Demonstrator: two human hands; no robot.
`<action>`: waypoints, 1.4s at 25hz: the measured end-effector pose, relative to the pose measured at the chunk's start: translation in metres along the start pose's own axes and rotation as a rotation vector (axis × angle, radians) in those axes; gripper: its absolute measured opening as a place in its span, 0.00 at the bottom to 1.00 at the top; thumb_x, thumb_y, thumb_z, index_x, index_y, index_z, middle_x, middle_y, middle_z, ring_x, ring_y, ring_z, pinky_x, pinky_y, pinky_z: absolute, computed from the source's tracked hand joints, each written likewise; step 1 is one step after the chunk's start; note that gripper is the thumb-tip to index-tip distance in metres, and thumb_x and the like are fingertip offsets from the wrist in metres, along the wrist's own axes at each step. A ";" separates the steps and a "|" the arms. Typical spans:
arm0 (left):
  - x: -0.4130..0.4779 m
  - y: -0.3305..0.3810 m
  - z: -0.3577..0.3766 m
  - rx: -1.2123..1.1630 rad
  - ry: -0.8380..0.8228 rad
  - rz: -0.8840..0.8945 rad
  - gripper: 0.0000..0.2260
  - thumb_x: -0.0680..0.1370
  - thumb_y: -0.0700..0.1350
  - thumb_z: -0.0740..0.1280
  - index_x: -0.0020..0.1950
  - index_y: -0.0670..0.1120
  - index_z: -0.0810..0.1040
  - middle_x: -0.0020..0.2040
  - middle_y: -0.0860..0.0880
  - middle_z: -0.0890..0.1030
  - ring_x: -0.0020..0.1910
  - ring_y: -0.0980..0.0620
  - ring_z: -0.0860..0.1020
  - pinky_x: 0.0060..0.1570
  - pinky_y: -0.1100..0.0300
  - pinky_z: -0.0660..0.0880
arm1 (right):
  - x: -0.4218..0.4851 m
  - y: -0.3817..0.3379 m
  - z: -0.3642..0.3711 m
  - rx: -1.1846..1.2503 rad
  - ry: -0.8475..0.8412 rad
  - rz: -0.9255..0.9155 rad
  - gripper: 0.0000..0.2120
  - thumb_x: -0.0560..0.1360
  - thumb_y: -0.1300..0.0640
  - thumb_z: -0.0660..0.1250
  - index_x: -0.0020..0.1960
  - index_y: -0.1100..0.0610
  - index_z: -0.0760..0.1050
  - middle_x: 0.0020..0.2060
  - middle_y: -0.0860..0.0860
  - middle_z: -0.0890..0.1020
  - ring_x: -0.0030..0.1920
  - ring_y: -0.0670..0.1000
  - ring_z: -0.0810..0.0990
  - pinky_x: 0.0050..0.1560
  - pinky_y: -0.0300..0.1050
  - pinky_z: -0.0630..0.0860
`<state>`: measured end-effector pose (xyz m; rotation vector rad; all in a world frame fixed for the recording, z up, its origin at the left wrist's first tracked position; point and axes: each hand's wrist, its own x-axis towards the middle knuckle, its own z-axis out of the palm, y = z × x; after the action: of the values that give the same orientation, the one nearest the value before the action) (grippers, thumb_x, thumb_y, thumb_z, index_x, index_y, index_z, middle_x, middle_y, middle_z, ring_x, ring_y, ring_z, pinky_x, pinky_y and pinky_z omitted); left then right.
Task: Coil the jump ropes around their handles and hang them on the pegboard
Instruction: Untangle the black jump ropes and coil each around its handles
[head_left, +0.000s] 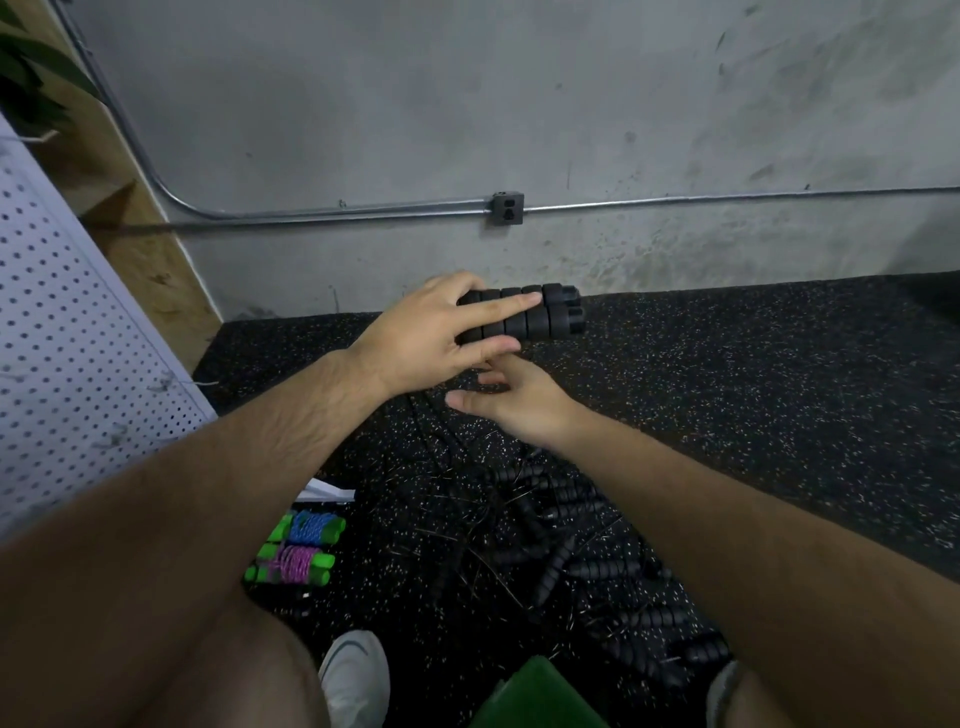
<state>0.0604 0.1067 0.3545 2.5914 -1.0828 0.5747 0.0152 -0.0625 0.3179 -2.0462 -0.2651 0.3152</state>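
Note:
My left hand (431, 327) grips two black ribbed jump-rope handles (545, 314) side by side, held level above the floor with their ends pointing right. Just below them my right hand (511, 400) has its fingers loosely extended; a thin black cord runs down from there, and whether the fingers pinch it is unclear. A pile of black ribbed handles and tangled cords (571, 551) lies on the floor between my legs. Two coiled ropes with green handles, one blue (311, 527) and one purple (293, 564), lie at the lower left. The white pegboard (67, 332) stands at the left.
Black speckled rubber flooring (779, 389) meets a grey concrete wall with a metal conduit and an outlet box (507, 209). My white shoe (356, 675) and a green object (540, 696) are at the bottom. White paper (327, 491) lies by the pegboard's foot.

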 end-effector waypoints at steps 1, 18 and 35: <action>-0.002 -0.002 0.000 -0.011 -0.002 -0.002 0.23 0.80 0.66 0.56 0.76 0.67 0.62 0.57 0.51 0.72 0.53 0.55 0.69 0.52 0.57 0.73 | 0.007 -0.003 0.013 0.003 -0.056 -0.020 0.34 0.75 0.46 0.73 0.76 0.53 0.66 0.71 0.49 0.73 0.70 0.48 0.70 0.67 0.44 0.68; -0.025 -0.037 -0.013 -0.110 0.045 -0.041 0.23 0.81 0.66 0.57 0.75 0.73 0.59 0.55 0.50 0.73 0.54 0.50 0.73 0.56 0.48 0.76 | 0.021 0.010 -0.042 -0.479 -0.093 -0.183 0.16 0.83 0.45 0.59 0.56 0.52 0.82 0.41 0.49 0.84 0.39 0.42 0.80 0.43 0.42 0.78; -0.011 -0.007 0.008 0.338 -0.123 0.197 0.25 0.81 0.67 0.53 0.78 0.66 0.60 0.63 0.44 0.76 0.56 0.46 0.76 0.49 0.52 0.78 | -0.030 -0.002 -0.096 -0.439 0.282 -0.076 0.08 0.73 0.45 0.74 0.45 0.49 0.81 0.39 0.46 0.83 0.37 0.45 0.80 0.39 0.44 0.77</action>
<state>0.0606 0.1154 0.3419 2.8567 -1.4006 0.7053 0.0185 -0.1500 0.3671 -2.4712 -0.2520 -0.0918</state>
